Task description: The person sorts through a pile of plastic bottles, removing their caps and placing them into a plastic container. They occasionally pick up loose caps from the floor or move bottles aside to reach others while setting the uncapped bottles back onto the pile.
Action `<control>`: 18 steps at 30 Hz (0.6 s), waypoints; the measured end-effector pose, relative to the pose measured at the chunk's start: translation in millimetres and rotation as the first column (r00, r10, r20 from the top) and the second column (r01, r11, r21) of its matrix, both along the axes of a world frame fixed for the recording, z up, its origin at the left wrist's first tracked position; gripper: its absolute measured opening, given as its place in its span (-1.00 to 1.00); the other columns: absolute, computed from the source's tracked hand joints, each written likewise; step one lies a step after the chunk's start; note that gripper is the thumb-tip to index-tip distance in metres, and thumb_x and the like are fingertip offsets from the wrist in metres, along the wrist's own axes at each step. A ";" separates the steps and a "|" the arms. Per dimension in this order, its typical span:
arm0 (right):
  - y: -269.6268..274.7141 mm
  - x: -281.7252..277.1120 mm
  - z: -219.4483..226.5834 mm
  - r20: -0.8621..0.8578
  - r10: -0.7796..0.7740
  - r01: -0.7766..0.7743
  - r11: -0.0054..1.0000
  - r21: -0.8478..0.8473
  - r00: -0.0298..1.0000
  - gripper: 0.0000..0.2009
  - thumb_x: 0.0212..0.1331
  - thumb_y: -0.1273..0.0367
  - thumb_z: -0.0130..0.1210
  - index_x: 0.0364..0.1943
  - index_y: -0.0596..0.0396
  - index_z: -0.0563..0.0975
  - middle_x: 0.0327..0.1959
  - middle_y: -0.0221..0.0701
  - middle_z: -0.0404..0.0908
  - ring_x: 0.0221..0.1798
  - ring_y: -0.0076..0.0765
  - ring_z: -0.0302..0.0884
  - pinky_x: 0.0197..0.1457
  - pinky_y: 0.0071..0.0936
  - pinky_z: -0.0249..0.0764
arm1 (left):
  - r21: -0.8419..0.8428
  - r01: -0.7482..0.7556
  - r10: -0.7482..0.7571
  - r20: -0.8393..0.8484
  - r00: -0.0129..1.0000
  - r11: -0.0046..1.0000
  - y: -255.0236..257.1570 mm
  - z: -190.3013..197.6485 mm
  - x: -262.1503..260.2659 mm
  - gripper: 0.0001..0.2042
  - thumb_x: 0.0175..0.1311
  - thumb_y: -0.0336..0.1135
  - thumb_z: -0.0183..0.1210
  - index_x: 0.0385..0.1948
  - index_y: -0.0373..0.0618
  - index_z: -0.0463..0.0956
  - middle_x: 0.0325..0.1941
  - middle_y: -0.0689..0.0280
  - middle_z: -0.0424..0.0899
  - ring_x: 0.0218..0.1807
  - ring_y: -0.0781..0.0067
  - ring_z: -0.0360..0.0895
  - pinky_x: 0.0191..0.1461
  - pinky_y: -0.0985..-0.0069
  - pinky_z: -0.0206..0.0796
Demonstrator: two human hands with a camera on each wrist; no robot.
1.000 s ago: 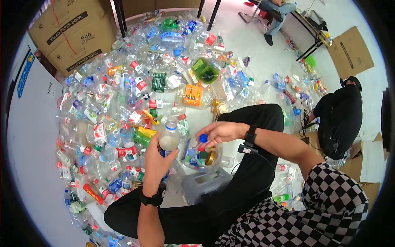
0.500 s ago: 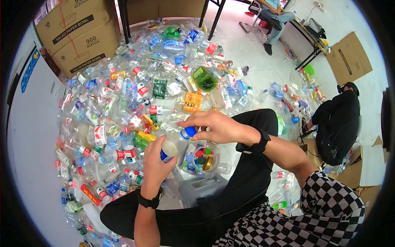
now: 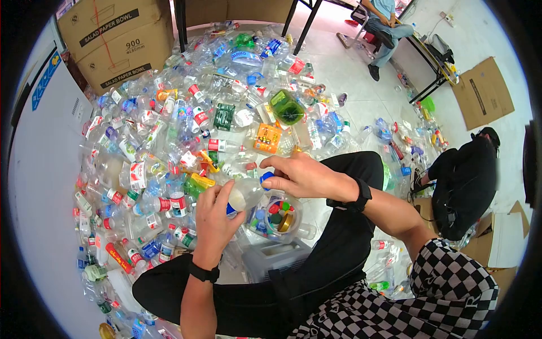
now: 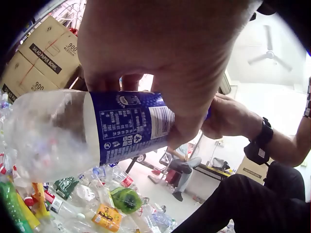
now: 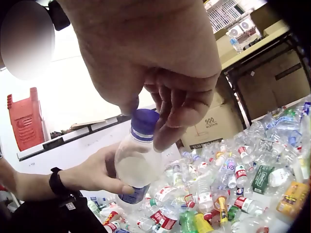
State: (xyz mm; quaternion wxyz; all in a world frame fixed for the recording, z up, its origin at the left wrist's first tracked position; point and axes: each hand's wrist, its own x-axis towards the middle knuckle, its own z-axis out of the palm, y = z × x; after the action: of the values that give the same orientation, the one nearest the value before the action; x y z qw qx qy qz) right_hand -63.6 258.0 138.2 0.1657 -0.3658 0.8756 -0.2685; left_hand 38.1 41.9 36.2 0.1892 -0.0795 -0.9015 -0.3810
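My left hand (image 3: pixel 217 212) grips a clear plastic bottle (image 3: pixel 248 194) round its blue label (image 4: pixel 129 128). The bottle lies tilted, its neck toward my right hand (image 3: pixel 307 178). A blue cap (image 5: pixel 145 121) sits on the neck, and my right thumb and fingers pinch it from both sides. Below the bottle, a clear round tub (image 3: pixel 299 220) holds several loose caps in red, green, blue and gold.
A grey plastic box (image 3: pixel 271 263) stands between my legs. Empty bottles (image 3: pixel 180 113) heap across the floor ahead and to the left, by stacked cartons (image 3: pixel 121 51). One person in black (image 3: pixel 466 186) crouches at right; another (image 3: pixel 387 28) sits farther back.
My right hand has moved from over the tub, where a blue cap showed at its fingers, up to the bottle's neck. The bottle has tipped from near upright toward that hand.
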 end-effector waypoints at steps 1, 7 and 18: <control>1.1 1.3 1.4 0.002 0.003 -0.003 1.000 0.002 1.000 -0.58 0.23 0.19 0.23 -0.02 0.25 0.50 -0.35 -0.07 0.66 -0.27 0.09 0.66 -0.19 -0.10 0.53 | 0.002 -0.003 0.003 0.002 1.000 1.000 -0.1 0.3 0.0 -0.32 -0.23 -0.43 0.43 0.13 -0.09 0.49 -0.09 0.17 0.49 -0.02 0.08 0.46 0.07 0.25 0.34; 9.5 1.8 -1.8 0.044 0.070 -0.069 0.997 -0.019 0.997 -0.61 0.34 0.11 0.13 -0.08 0.22 0.51 -0.48 -0.17 0.64 -0.41 -0.02 0.66 -0.31 -0.20 0.53 | -0.031 -0.007 0.007 -0.007 1.000 1.000 0.4 0.2 -0.4 -0.34 -0.21 -0.42 0.42 0.13 -0.06 0.51 -0.08 0.19 0.49 -0.03 0.11 0.45 0.06 0.24 0.33; 21.0 6.5 -8.5 0.183 -0.062 0.063 0.998 0.001 0.981 -0.62 0.33 0.15 0.13 0.02 0.14 0.45 -0.43 -0.14 0.67 -0.38 0.00 0.67 -0.29 -0.15 0.52 | -0.120 0.015 -0.018 -0.024 1.000 0.993 2.4 -1.3 2.2 -0.30 -0.24 -0.38 0.44 0.16 0.01 0.50 -0.04 0.23 0.49 0.00 0.15 0.44 0.08 0.24 0.32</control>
State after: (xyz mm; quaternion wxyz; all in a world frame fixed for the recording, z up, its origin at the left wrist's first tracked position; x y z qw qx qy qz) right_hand -57.1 279.0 129.7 0.2362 -0.3121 0.8672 -0.3080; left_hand 40.3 44.4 34.9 0.1922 -0.1031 -0.9195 -0.3269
